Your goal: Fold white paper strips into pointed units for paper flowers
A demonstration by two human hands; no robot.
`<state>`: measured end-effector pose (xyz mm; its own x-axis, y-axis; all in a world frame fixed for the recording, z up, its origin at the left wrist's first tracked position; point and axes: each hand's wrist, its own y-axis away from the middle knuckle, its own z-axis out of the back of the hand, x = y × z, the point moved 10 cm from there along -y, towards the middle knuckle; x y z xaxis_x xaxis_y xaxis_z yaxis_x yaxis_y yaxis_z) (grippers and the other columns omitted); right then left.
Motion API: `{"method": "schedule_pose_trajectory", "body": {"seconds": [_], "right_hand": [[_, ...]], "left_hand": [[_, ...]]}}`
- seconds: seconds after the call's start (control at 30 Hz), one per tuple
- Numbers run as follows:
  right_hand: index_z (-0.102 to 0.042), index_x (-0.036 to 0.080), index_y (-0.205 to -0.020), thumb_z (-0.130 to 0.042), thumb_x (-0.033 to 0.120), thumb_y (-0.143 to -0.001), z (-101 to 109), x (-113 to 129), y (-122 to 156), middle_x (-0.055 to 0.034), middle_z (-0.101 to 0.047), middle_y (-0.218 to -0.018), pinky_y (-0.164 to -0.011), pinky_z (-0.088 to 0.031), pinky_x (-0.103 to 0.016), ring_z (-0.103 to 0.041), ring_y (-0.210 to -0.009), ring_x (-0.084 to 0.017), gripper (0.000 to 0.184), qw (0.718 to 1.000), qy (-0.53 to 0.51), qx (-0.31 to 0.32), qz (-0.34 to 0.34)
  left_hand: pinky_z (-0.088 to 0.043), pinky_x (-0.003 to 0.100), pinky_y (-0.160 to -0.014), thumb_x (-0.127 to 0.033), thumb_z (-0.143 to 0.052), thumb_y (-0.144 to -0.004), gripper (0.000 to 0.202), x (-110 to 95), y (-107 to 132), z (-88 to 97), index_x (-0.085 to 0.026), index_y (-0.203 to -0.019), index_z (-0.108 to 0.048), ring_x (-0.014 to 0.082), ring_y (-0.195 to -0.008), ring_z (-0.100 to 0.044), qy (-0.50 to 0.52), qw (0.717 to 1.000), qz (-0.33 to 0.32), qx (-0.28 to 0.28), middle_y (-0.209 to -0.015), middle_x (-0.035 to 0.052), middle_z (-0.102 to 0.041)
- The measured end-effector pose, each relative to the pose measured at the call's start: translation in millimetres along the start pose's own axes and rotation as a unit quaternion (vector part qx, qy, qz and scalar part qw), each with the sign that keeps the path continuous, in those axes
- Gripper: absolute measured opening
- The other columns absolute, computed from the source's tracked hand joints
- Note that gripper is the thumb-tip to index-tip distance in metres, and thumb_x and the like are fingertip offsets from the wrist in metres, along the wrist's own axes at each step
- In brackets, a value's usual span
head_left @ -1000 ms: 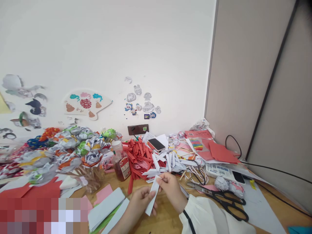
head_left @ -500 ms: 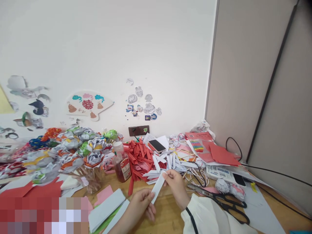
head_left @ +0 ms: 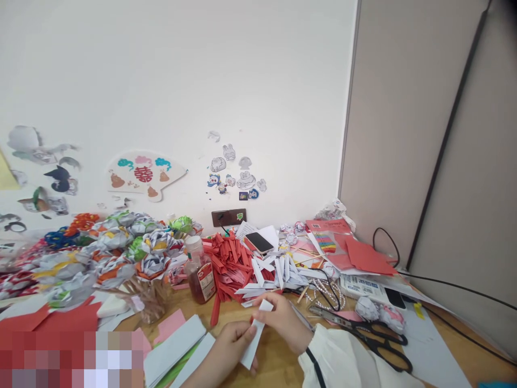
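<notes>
A narrow white paper strip (head_left: 254,337) stands tilted between both hands just above the wooden desk. My left hand (head_left: 230,345) pinches its lower part, fingers closed round it. My right hand (head_left: 283,320), in a white sleeve, pinches the upper end, which is bent over. Right behind the hands lie a heap of folded white strips (head_left: 278,272) and a heap of folded red strips (head_left: 230,261).
Black scissors (head_left: 371,337) lie to the right of my right arm. A brown bottle (head_left: 200,272) and a jar of paper flowers (head_left: 133,253) stand to the left. White paper sheets (head_left: 177,345) lie at front left. A phone (head_left: 259,241), red paper (head_left: 363,253) and cables sit further back.
My right hand has come down and nearer with the strip's upper end, which is now bent over. The strip stands steeper than half a second ago. The left hand barely moved.
</notes>
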<state>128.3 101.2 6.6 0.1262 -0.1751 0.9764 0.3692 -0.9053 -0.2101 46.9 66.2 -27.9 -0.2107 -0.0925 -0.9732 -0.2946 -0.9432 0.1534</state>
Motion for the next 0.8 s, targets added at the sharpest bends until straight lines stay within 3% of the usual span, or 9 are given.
{"method": "schedule_pose_trajectory", "body": {"seconds": [0.13, 0.33, 0.53, 0.7, 0.8], "right_hand": [[-0.060, 0.016, -0.070, -0.067, 0.031, -0.060, 5, 5, 2, 0.0012, -0.057, -0.063, -0.054, -0.036, -0.021, -0.049, -0.061, -0.013, 0.019, 0.996, 0.082, -0.022, 0.015], [-0.059, 0.015, -0.082, -0.051, 0.039, -0.075, 1, 2, -4, 0.0006, -0.054, -0.062, -0.053, -0.035, -0.021, -0.048, -0.056, -0.011, 0.026, 1.000, -0.001, -0.005, 0.005], [-0.057, 0.017, -0.085, -0.045, 0.048, -0.077, 15, -8, -10, 0.0000, -0.052, -0.067, -0.051, -0.039, -0.021, -0.050, -0.061, -0.012, 0.034, 0.999, -0.008, -0.040, -0.005], [-0.057, 0.015, -0.080, -0.041, 0.050, -0.079, -5, -8, -7, 0.0009, -0.051, -0.058, -0.049, -0.040, -0.023, -0.050, -0.050, -0.011, 0.038, 0.998, -0.019, 0.049, -0.037], [-0.057, 0.015, -0.075, -0.040, 0.048, -0.079, -8, -4, -4, 0.0015, -0.050, -0.056, -0.046, -0.036, -0.021, -0.048, -0.047, -0.010, 0.037, 0.998, 0.000, 0.049, -0.038]], "left_hand": [[-0.037, 0.022, -0.040, -0.052, -0.044, -0.072, 0.038, 1, 1, -4.0, -0.017, -0.057, -0.048, 0.0143, -0.037, -0.055, -0.001, 1.000, -0.004, 0.008, -0.041, 0.0012, -0.061], [-0.034, 0.020, -0.035, -0.055, -0.046, -0.069, 0.040, 1, -1, -8.3, -0.018, -0.056, -0.044, 0.0128, -0.032, -0.052, 0.036, 0.999, 0.011, 0.038, -0.040, 0.0011, -0.061], [-0.034, 0.020, -0.036, -0.058, -0.047, -0.066, 0.042, 8, -3, -4.7, -0.018, -0.057, -0.044, 0.0129, -0.033, -0.053, 0.052, 0.998, 0.027, 0.037, -0.041, 0.0016, -0.062], [-0.039, 0.024, -0.041, -0.061, -0.045, -0.065, 0.044, 11, -7, -0.9, -0.016, -0.063, -0.048, 0.0153, -0.039, -0.056, 0.040, 0.999, 0.016, 0.020, -0.042, 0.0016, -0.061], [-0.037, 0.024, -0.042, -0.058, -0.043, -0.068, 0.043, 7, -8, 3.5, -0.016, -0.065, -0.050, 0.0143, -0.040, -0.053, 0.003, 1.000, -0.009, -0.008, -0.045, 0.0006, -0.058]]}}
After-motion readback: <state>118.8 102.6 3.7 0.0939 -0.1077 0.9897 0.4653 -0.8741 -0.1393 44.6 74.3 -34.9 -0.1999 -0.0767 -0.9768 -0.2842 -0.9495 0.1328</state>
